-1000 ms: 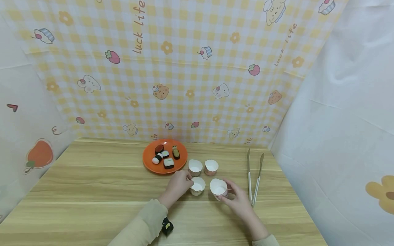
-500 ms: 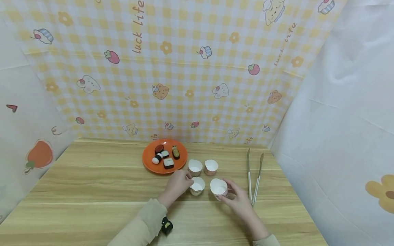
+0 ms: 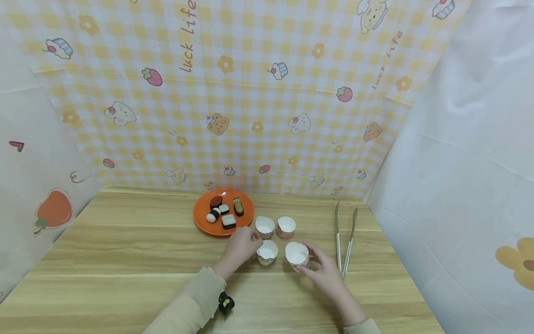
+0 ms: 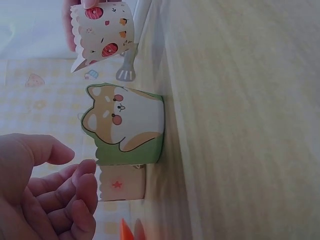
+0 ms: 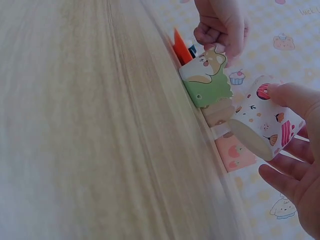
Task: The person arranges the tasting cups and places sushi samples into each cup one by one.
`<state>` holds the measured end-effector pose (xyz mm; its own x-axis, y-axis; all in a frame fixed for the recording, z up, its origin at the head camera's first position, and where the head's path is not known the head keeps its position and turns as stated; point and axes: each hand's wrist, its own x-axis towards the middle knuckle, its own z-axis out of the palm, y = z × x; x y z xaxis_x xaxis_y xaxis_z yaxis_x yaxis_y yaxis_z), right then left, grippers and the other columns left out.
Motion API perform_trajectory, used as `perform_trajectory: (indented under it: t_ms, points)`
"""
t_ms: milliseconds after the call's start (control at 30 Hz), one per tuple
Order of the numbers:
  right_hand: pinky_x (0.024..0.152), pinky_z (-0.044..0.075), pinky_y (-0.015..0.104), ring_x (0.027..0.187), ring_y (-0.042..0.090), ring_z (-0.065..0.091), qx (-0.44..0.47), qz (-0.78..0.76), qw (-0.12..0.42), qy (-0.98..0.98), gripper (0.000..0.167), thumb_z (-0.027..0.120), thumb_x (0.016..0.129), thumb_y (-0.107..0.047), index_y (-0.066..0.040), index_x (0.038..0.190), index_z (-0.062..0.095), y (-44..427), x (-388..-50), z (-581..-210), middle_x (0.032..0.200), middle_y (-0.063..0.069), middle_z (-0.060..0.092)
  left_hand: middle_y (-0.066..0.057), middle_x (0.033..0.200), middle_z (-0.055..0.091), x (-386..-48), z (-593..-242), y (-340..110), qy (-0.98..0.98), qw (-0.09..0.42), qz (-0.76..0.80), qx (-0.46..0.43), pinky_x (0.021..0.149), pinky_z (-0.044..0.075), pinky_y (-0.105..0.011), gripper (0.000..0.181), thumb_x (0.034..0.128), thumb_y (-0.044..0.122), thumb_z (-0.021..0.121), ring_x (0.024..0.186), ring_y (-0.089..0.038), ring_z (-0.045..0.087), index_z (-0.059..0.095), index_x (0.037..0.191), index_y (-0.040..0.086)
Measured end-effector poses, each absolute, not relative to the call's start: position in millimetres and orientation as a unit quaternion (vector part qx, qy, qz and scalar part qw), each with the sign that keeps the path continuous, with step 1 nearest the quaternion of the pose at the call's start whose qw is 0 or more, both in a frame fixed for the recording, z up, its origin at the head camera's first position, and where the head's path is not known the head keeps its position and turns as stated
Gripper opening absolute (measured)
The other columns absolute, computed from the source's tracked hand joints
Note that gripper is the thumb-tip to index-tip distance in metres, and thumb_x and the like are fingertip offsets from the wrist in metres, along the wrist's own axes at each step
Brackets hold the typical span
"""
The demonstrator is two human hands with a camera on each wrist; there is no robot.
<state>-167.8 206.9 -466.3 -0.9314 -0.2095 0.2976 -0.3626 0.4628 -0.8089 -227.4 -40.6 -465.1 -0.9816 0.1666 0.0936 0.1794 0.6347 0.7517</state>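
White paper cup with pink-red print and scalloped rim (image 3: 297, 255): lower centre-right of the head frame, immediately left of my right hand (image 3: 321, 273), clear of the wooden tabletop (image 3: 125, 260).
Its long axis: tilted, mouth upward; base visible in the right wrist frame.
Green paper cup with dog print (image 4: 132, 125): upright on the tabletop, just left of the white paper cup in the head frame, not touching it.
Right-hand pose: reaching from lower right, fingers grasping the white paper cup; the nearer hand.
Left hand (image 3: 240, 246): from lower left, fingers released, loosely curled near the green paper cup's rim; contact I cannot tell.
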Motion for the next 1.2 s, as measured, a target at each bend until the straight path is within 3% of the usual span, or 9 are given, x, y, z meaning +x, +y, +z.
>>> perform_trajectory:
  t_ms: [167,567,733,1000,1200]
  points:
    - [0.091,0.046,0.054,0.101,0.031,0.061,0.158,0.495,0.076,-0.851,0.064,0.081,0.072,0.002,0.003,0.130,0.053,212,-175,-480,0.115,0.013,0.064,0.006,0.064,0.059,-230,-460,-39,-0.910,0.029,-0.401,-0.106,0.047,0.045,-0.026,0.008,0.0846,0.013,0.064,0.051,-0.010,0.051,0.070,0.082,0.009]
    - [0.089,0.050,0.043,0.100,0.018,0.062,0.189,0.485,0.094,-0.849,0.066,0.084,0.073,-0.015,-0.003,0.131,0.055,223,-182,-492,0.115,-0.001,0.065,0.011,0.071,0.058,-227,-445,-27,-0.903,0.009,-0.380,-0.201,0.056,0.047,-0.025,0.008,0.0878,0.017,0.064,0.062,-0.009,0.052,0.071,0.088,0.012]
    - [0.089,0.051,0.039,0.101,0.021,0.062,0.179,0.486,0.098,-0.850,0.066,0.084,0.071,-0.007,0.000,0.130,0.055,221,-180,-490,0.116,0.004,0.064,0.011,0.069,0.056,-225,-441,-22,-0.901,0.016,-0.372,-0.222,0.053,0.045,-0.024,0.010,0.0866,0.016,0.064,0.060,-0.008,0.049,0.072,0.089,0.011]
    - [0.088,0.050,0.046,0.100,0.033,0.063,0.171,0.488,0.099,-0.850,0.061,0.081,0.071,0.004,0.008,0.127,0.054,208,-164,-461,0.116,0.018,0.063,0.012,0.063,0.052,-224,-442,-16,-0.906,0.035,-0.342,-0.249,0.051,0.042,-0.022,0.010,0.0859,0.020,0.063,0.056,-0.006,0.047,0.072,0.085,0.015]
    - [0.090,0.048,0.052,0.100,0.035,0.062,0.164,0.494,0.093,-0.849,0.062,0.080,0.071,0.006,0.009,0.127,0.054,206,-159,-454,0.120,0.020,0.061,0.012,0.062,0.053,-221,-443,-10,-0.899,0.013,-0.358,-0.254,0.047,0.042,-0.022,0.012,0.0871,0.020,0.064,0.053,-0.005,0.047,0.073,0.089,0.013]
